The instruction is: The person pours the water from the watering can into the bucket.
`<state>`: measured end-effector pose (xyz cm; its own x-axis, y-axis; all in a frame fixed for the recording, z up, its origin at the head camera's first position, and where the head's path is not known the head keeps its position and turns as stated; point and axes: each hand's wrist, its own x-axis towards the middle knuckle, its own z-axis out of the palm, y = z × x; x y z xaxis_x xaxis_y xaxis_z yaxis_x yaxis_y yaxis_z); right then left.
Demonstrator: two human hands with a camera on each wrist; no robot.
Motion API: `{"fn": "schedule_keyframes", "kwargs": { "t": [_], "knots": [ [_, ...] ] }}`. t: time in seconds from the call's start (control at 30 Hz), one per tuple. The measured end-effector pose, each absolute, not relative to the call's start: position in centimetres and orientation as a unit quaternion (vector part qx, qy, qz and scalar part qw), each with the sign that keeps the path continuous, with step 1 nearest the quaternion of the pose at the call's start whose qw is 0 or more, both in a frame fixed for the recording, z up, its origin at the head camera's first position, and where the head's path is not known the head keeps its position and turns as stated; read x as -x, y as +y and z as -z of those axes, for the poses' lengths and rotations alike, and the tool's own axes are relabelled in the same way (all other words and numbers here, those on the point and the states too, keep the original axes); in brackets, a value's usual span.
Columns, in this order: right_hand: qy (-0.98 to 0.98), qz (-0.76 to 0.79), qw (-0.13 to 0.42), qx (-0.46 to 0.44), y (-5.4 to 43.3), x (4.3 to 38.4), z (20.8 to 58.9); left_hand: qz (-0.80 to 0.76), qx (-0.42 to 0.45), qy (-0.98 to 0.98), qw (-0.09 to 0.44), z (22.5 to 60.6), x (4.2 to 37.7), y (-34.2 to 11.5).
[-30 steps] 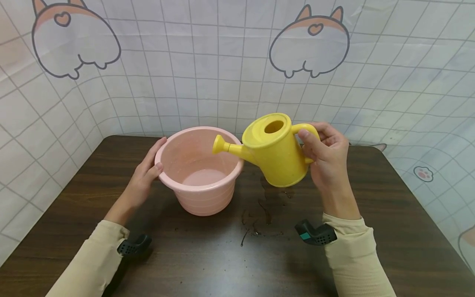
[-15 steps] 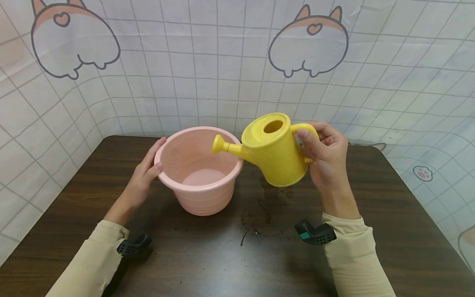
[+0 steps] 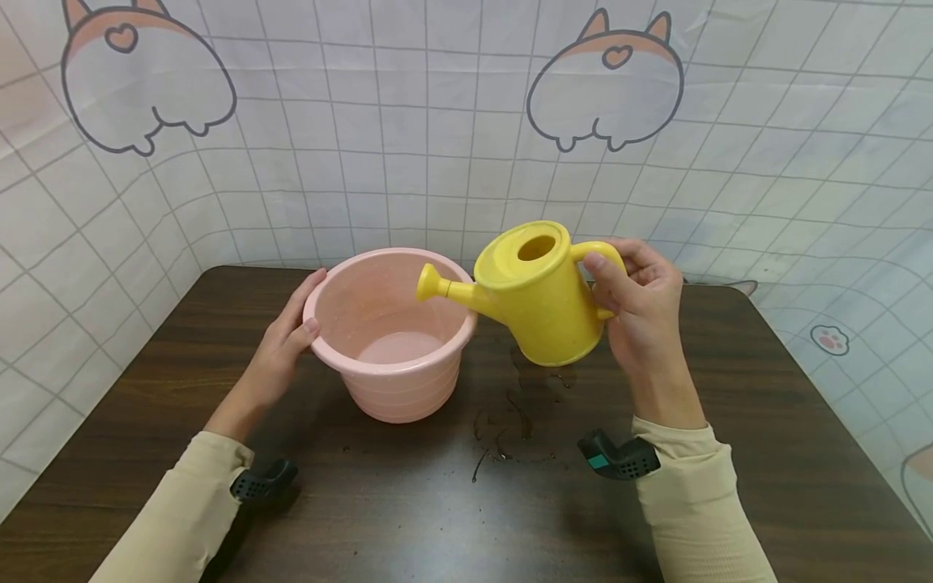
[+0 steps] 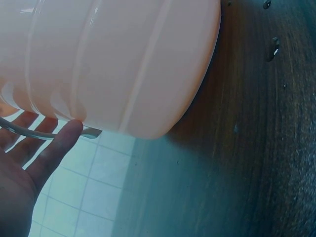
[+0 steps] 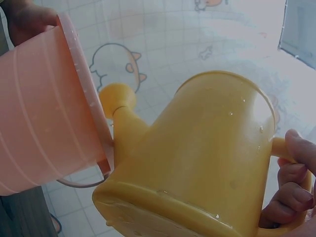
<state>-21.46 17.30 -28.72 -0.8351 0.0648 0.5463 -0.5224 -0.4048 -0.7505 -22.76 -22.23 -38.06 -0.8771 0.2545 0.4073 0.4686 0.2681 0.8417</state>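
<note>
A pink bucket (image 3: pixel 402 397) stands on the dark table at centre left, with a thin handle (image 4: pixel 29 132) hanging at its side in the left wrist view. My left hand (image 3: pixel 280 340) rests on the bucket's left side, thumb and fingers spread along the rim and outer wall. My right hand (image 3: pixel 641 300) grips the handle of a yellow watering can (image 3: pixel 554 300), its thumb on top. Held up off the table, the can tips slightly left, and its spout head (image 3: pixel 432 283) reaches over the bucket's right rim. Droplets cling to the can in the right wrist view.
Water streaks and drops (image 3: pixel 521 421) lie on the dark wooden table (image 3: pixel 408 518) below the can. Behind it hangs a white grid-patterned cloth (image 3: pixel 452 121) with cartoon animals. Dark devices (image 3: pixel 623 457) are strapped to both wrists over beige sleeves.
</note>
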Motion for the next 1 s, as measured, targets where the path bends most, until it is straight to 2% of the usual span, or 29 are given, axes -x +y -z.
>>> {"fn": "schedule_keyframes", "kwargs": {
  "t": [0.4, 0.7, 1.0],
  "knots": [
    [-0.513, -0.810, 0.179, -0.221, 17.29, 21.46, 28.68, 0.559, 0.232, -0.790, 0.097, 37.96, 22.72, -22.17],
    [-0.536, -0.794, 0.198, -0.209, 17.34, 21.53, 28.78, 0.561, 0.234, -0.788, 0.098, 37.85, 22.61, -22.10],
    [-0.520, -0.804, 0.186, -0.220, 17.32, 21.49, 28.78, 0.561, 0.230, -0.790, 0.097, 37.93, 22.65, -22.13]
  ]
}}
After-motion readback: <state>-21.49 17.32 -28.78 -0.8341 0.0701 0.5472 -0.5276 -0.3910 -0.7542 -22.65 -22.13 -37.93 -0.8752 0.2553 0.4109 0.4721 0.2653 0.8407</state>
